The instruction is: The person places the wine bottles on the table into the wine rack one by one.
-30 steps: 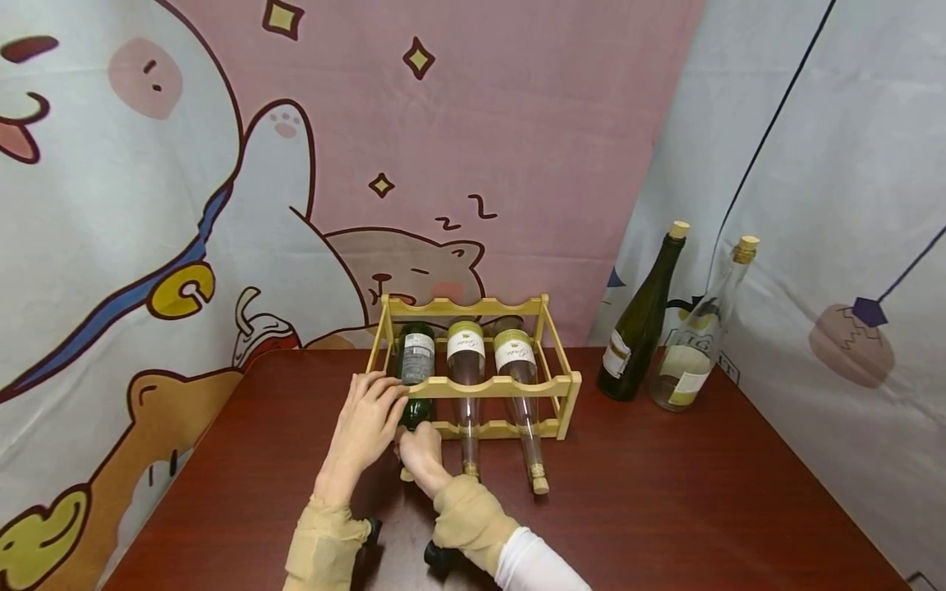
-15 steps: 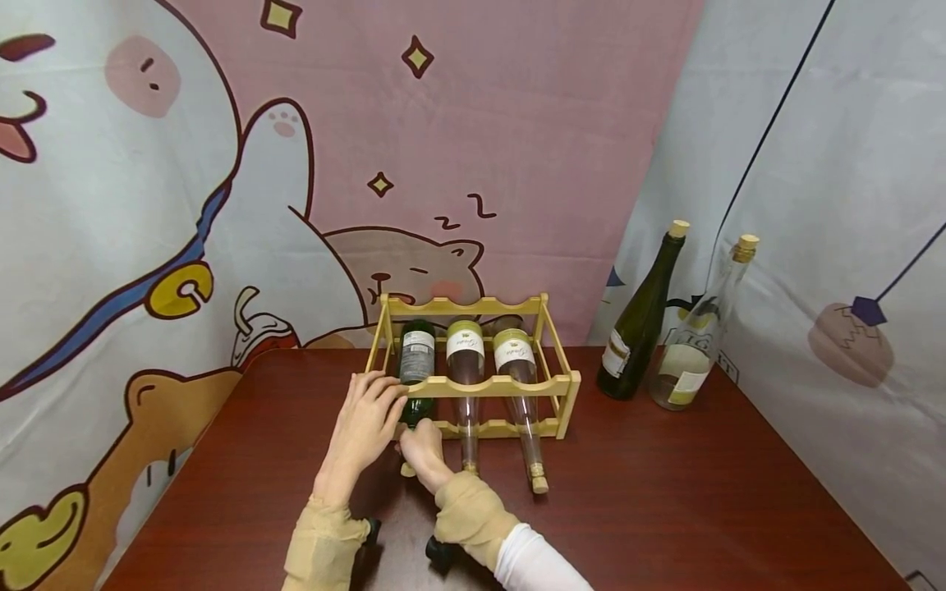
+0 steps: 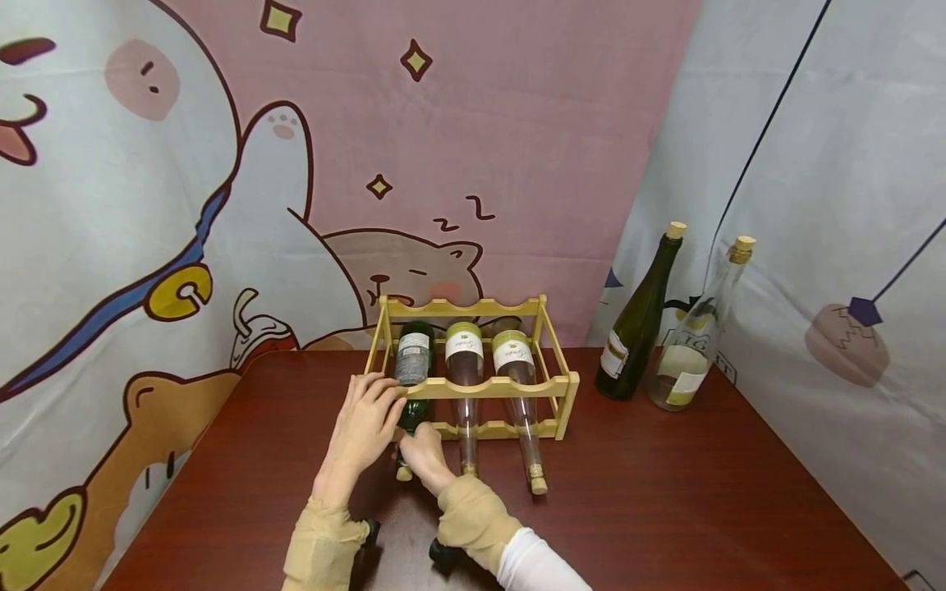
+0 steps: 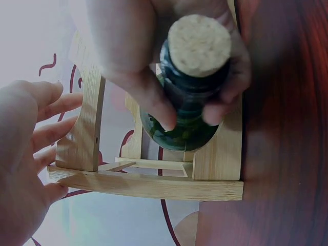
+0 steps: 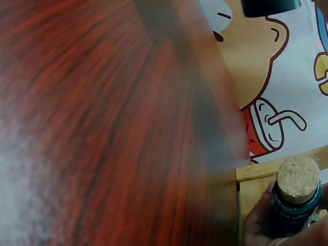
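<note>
Fingers of my right hand grip the green bottle, leftmost in the rack near the tabletop's far edge; my unclenched left hand touches the rack. Probably seating it; next calls for gentle release.

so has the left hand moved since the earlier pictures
No: in the head view, the left hand rests at the same left end of the wooden rack as before, with no visible shift either way.
</note>
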### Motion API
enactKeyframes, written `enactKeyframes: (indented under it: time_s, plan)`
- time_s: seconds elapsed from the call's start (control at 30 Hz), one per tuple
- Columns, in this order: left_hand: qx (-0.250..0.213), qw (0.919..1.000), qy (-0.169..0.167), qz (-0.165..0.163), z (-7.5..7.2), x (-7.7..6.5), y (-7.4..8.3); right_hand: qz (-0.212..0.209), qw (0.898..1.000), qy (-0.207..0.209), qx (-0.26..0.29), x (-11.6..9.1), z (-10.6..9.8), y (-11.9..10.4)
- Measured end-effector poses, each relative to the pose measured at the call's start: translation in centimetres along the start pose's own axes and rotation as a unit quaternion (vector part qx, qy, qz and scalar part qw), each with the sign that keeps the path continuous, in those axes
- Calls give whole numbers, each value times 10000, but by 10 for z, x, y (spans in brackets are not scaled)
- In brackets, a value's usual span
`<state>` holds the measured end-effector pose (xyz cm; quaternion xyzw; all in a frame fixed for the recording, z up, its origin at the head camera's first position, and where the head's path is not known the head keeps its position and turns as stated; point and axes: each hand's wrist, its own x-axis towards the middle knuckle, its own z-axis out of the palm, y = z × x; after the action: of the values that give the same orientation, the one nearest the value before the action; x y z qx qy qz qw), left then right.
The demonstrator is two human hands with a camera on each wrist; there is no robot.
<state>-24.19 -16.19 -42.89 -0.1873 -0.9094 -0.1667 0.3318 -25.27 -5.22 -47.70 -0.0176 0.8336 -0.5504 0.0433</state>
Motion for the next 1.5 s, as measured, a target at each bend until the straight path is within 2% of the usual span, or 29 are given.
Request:
enactKeyframes:
  time_s: [0.17,0.47,0.67,0.87,1.2,1.5]
  plan:
    - [-18,10000,30,6,1,0,-1,-106,9985,261,-480,1,1,2]
    - [-44,10000,-3,-24,1,-1,-1,-359,9932,409,-1029,3,2,4]
    - [-15,10000,-27,-37,0,-1,0,-234,9907,559,-1220,6,3,6]
    - [28,10000,-31,-28,0,0,0,-85,9850,351,-1690,6,-2,5]
    - [4,10000,-55,-9,0,1,1,-280,9896,69,-1407,0,-11,7]
    - [-5,9999,-128,-104,-2,0,2,-296,9952,-351,-868,-6,-18,9]
